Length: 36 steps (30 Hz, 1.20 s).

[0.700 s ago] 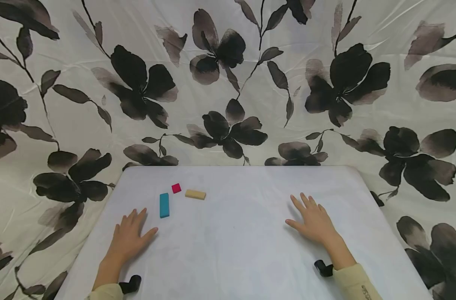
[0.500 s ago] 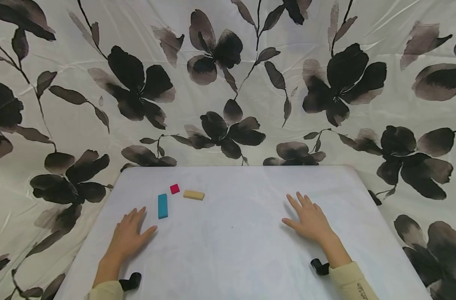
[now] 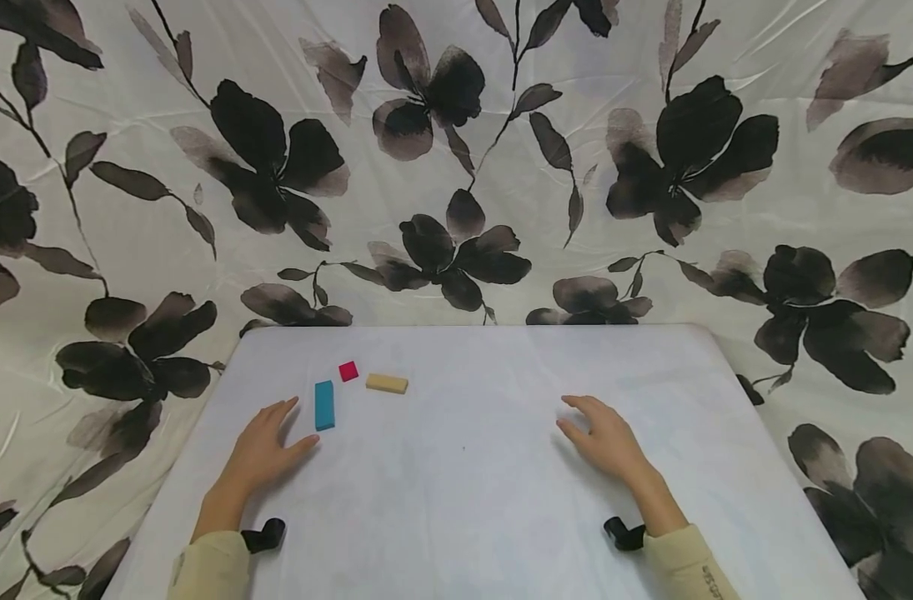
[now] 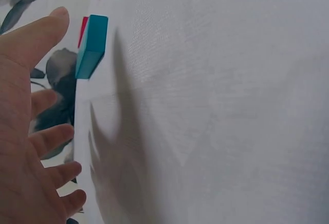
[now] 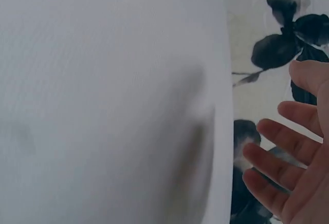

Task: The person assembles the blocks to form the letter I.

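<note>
Head view: white table [image 3: 456,500] stood in front of a flowered cloth [image 3: 494,192], with three small blocks lying towards its far left part. Blue block [image 3: 324,406] was nearest the person, long side running roughly away from them. Red block [image 3: 348,371] sat just beyond it and slightly right; yellow block [image 3: 387,383] lay right of the red one, more or less crosswise. All three were near each other, with visible gaps between.

Left hand [image 3: 264,446] was just left of the blue block, fingers loosely extended, thumb spread well away from them and its tip near the block's close end. Nothing in its grasp. Right hand [image 3: 606,437] was well apart from the blocks, on the table's right side, fingers a little bent, thumb apart, also holding nothing.

Both arms had pale yellow sleeves, left sleeve [image 3: 210,567] and right sleeve [image 3: 689,562], the right one with dark lettering. Black gadgets showed at the left wrist [image 3: 264,535] and right wrist [image 3: 624,534].

Left wrist view showed a gap between thumb and blue block, red partly hidden behind it, yellow cut off at the top edge. Right wrist view showed separated fingers, plus a blurry shadow [image 5: 187,167] on the table.
</note>
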Each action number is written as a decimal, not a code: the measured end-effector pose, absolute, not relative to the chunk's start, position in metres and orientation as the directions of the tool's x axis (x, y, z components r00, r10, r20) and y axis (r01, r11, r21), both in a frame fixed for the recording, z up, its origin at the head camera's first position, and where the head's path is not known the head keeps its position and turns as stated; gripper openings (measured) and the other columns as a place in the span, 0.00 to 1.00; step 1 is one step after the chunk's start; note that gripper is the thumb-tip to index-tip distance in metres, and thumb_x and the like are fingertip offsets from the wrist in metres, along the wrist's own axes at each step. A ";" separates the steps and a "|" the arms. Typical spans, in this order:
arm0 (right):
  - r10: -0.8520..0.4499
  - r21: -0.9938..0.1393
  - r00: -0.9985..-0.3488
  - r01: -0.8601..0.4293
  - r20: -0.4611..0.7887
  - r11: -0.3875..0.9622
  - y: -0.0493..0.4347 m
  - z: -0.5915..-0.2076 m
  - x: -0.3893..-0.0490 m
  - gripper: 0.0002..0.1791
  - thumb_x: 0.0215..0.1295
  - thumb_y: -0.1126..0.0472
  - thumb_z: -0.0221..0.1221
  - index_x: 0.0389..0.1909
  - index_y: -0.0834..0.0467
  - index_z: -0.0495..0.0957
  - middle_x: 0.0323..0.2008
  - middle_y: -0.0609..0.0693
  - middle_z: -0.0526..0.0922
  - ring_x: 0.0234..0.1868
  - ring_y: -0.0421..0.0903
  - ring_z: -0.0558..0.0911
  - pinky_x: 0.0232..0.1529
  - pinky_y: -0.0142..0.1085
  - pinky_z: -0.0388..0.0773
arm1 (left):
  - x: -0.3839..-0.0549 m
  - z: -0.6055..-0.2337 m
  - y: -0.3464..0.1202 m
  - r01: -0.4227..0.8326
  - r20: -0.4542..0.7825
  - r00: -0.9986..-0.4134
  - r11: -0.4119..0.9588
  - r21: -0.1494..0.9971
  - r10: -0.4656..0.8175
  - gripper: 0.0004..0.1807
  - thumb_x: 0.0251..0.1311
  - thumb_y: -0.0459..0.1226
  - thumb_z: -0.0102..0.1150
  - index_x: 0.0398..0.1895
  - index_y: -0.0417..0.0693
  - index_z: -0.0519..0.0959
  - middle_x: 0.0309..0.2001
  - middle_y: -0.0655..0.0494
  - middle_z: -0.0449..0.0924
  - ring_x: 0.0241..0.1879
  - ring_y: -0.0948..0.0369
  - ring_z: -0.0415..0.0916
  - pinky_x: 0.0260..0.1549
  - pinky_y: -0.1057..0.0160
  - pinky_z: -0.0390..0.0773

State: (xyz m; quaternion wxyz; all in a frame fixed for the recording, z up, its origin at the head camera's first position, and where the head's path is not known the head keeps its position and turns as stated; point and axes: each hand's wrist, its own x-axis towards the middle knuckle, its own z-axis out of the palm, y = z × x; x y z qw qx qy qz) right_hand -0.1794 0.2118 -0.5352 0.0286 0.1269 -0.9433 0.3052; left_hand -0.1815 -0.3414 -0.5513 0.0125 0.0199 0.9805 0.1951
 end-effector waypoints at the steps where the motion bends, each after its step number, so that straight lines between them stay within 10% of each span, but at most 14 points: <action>1: -0.226 -0.585 -0.965 -0.259 0.131 0.768 0.209 -0.535 -0.179 0.26 0.68 0.48 0.59 0.61 0.57 0.74 0.57 0.54 0.78 0.57 0.55 0.75 0.55 0.52 0.70 | -0.183 -0.550 -0.341 0.032 -0.022 -0.999 0.920 0.390 0.044 0.51 0.55 0.62 0.61 0.72 0.39 0.58 0.67 0.29 0.57 0.66 0.34 0.53 0.59 0.33 0.55; 36: -0.365 -0.706 -0.909 -0.393 0.201 0.589 0.128 -0.543 -0.178 0.17 0.68 0.54 0.60 0.53 0.58 0.80 0.46 0.47 0.84 0.44 0.43 0.81 0.43 0.42 0.77 | -0.216 -0.544 -0.340 -0.004 -0.115 -0.992 0.867 0.498 0.061 0.59 0.40 0.60 0.75 0.71 0.38 0.60 0.60 0.30 0.63 0.56 0.37 0.64 0.51 0.37 0.69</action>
